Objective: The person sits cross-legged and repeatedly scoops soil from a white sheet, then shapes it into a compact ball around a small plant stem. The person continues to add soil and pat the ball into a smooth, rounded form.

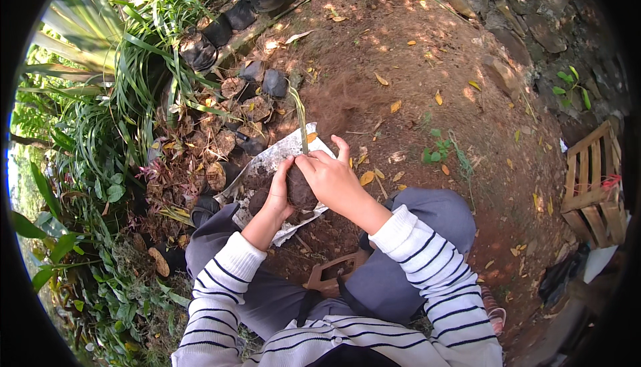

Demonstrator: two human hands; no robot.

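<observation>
A brown, fibrous root ball (302, 192) sits between my two hands, over a dirt-smeared white sheet (270, 155) on the ground. One long yellow-green leaf (300, 112) rises from its top and leans away from me. My left hand (279, 195) cups the ball's left side, its thumb pointing up toward the leaf base. Over the top and right side bends my right hand (328, 177), fingertips at the base of the leaf and one finger lifted off. More dark brown material (258, 200) lies on the sheet, partly behind my left wrist.
Black plant bags (274, 83) and cut log ends (232, 87) line the left, beside dense leafy plants (143, 80). Bare soil with scattered leaves spreads to the right. A wooden crate (594, 187) stands far right, below a stone wall (534, 27). Between my legs is a brown plastic piece (327, 279).
</observation>
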